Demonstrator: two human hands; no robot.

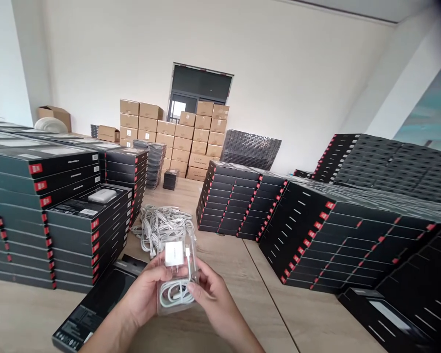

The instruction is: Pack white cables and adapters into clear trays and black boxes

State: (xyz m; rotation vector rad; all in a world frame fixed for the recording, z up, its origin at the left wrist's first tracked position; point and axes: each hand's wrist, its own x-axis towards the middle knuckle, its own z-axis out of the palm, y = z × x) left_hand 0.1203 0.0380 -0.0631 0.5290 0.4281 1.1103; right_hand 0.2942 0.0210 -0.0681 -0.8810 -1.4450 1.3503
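Observation:
Between both hands is a clear plastic tray (161, 308), held above the table in front of me. A white charger plug (174, 254) sits in its upper part, and a coiled white charging cable (172, 293) lies in the lower part, its connector end up along the right side. My left hand (147, 289) grips the tray's left edge. My right hand (210, 287) holds its right edge, the thumb over the cable. Behind the tray lies a heap of loose white cables (165, 223). A black box (99, 304) lies on the table under my left forearm.
Tall stacks of black boxes with red labels (69, 230) stand at left, a white case on one. More black box stacks (297, 230) fill the right side. Brown cartons (183, 137) and stacked dark trays (250, 149) stand at the back. The wooden table (238, 274) shows between the stacks.

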